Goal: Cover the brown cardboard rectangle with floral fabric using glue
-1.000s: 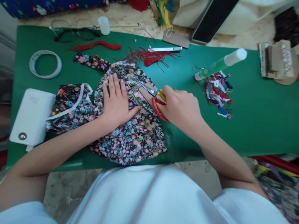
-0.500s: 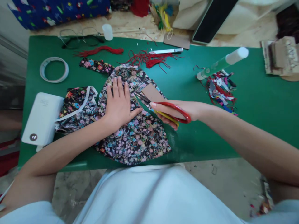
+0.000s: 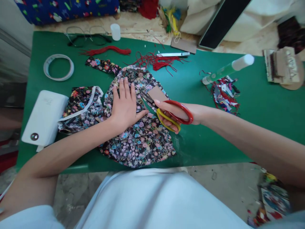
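Note:
Dark floral fabric (image 3: 140,143) lies spread on the green table mat (image 3: 214,140). My left hand (image 3: 125,106) rests flat on it, fingers stretched out and thumb apart. In my right hand (image 3: 176,113) is a pair of scissors (image 3: 179,111) with one red and one yellow handle loop. The blades point left into a slit in the fabric, just right of my left hand, and the green mat shows through the slit. A small piece of brown cardboard (image 3: 157,93) lies on the fabric above the blades. Left of my hand sits a folded floral piece (image 3: 81,109) with white edging.
On the left are a white power bank (image 3: 45,117) and a tape roll (image 3: 49,76). Glasses (image 3: 88,36), red threads (image 3: 107,50) and a metal tool (image 3: 173,54) lie toward the back. A glue stick (image 3: 226,70) and fabric scraps (image 3: 225,95) are at right.
The scissor handles have spread apart, with the yellow loop lower now, and the blades have parted slightly. My left hand stays flat on the fabric. The whole view has shifted a little.

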Motion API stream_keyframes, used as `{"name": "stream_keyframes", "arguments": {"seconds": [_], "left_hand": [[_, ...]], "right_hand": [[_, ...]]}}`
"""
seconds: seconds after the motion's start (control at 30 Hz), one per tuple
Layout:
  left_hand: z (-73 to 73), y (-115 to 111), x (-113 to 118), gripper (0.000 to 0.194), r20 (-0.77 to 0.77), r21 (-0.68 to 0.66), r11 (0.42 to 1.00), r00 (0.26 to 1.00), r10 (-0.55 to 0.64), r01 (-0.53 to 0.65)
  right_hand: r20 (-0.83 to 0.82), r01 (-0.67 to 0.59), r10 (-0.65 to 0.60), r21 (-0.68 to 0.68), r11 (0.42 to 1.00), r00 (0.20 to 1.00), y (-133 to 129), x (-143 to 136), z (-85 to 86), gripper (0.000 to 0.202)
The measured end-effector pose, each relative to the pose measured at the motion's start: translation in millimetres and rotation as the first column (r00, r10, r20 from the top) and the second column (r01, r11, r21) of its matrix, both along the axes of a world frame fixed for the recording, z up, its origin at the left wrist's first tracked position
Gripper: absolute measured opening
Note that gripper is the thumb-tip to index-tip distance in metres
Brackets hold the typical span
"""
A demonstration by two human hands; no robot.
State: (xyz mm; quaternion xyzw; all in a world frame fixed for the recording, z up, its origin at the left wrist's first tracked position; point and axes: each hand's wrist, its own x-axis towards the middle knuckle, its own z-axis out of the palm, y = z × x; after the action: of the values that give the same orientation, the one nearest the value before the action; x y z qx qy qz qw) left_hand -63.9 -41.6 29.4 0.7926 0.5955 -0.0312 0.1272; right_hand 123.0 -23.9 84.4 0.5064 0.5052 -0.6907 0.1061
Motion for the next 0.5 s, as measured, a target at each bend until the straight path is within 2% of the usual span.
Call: {"name": "stream_keyframes", "arguments": {"seconds": [0.33,0.5], "left_hand": [[1.6,0.1,0.7,0.104,-0.02,-0.009,1.0,1.0,0.0,0.0],[0.9,0.3,0.7,0.104,-0.005,-0.003,1.0,1.0,0.0,0.0]], "right_hand": [[-0.055,0.053,-0.055,-0.048,0.997,0.997,1.1,-6.8,-3.7,0.073],[-0.044,0.063,-0.063,-0.006,0.998,0.997,0.2,-8.8,-4.6,0.074]]}}
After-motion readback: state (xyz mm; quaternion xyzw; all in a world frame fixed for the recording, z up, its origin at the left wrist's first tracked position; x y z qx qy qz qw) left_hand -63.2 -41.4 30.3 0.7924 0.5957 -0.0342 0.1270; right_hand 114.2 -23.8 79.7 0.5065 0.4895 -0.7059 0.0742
